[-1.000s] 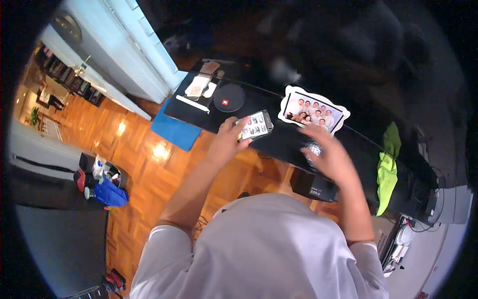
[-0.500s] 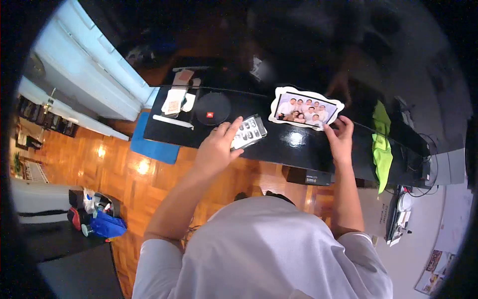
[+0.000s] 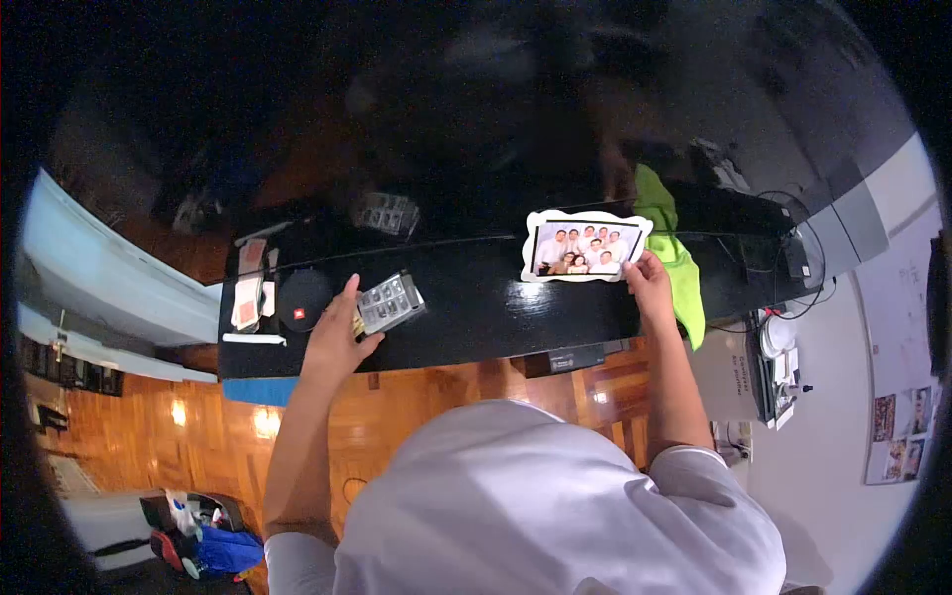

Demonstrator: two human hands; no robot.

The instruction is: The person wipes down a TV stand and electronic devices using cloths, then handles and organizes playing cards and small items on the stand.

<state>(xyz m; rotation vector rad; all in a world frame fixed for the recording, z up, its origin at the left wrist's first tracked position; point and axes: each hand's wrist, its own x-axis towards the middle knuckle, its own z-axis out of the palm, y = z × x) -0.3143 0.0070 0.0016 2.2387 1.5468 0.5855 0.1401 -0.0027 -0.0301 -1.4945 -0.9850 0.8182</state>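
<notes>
My left hand (image 3: pixel 338 332) is closed on the left edge of a clear flat pack (image 3: pixel 392 301) with rows of small dark shapes, held at the front part of the black table (image 3: pixel 466 317). My right hand (image 3: pixel 651 285) pinches the lower right corner of a white wavy-edged photo frame (image 3: pixel 531 260) that shows a group of people. Behind and beside my right hand lies a bright green cloth (image 3: pixel 684 283). A round black speaker (image 3: pixel 303 300) is just left of the pack.
White and reddish cards (image 3: pixel 248 297) and a white stick-like item (image 3: pixel 254 339) lie at the table's left end. Cables (image 3: pixel 828 288) run at the right end. Under the table are a blue mat (image 3: pixel 260 391) and a dark box (image 3: pixel 563 360).
The view has turned, so the table sits more level. My right hand has gone from open above the table to holding the photo frame's corner. My left hand has kept the pack.
</notes>
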